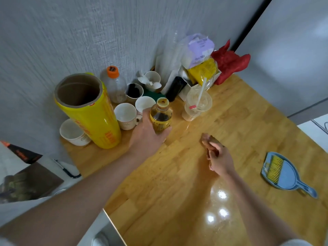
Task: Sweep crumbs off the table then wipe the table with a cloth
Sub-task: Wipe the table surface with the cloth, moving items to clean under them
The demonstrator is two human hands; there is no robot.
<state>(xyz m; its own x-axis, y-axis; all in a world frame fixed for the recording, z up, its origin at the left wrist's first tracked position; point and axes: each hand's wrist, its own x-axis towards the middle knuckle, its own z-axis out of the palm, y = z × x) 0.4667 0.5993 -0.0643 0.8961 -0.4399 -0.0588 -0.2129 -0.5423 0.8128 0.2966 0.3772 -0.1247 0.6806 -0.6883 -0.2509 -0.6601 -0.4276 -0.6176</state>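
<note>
My left hand grips a small yellow-labelled bottle of dark liquid, upright near the cups at the back of the wooden table. My right hand hovers over the table's middle, fingers curled, with something brownish at its fingertips; what it is cannot be made out. A blue dustpan with a yellow-bristled brush lying in it rests on the table at the right. Small dark crumbs speckle the wood between my arms. No cloth is visible.
At the back left stand a big yellow film roll, paper cups, a clear orange-capped bottle and a plastic straw cup. A box with yellow, purple and red packets fills the corner. Grey walls bound the back.
</note>
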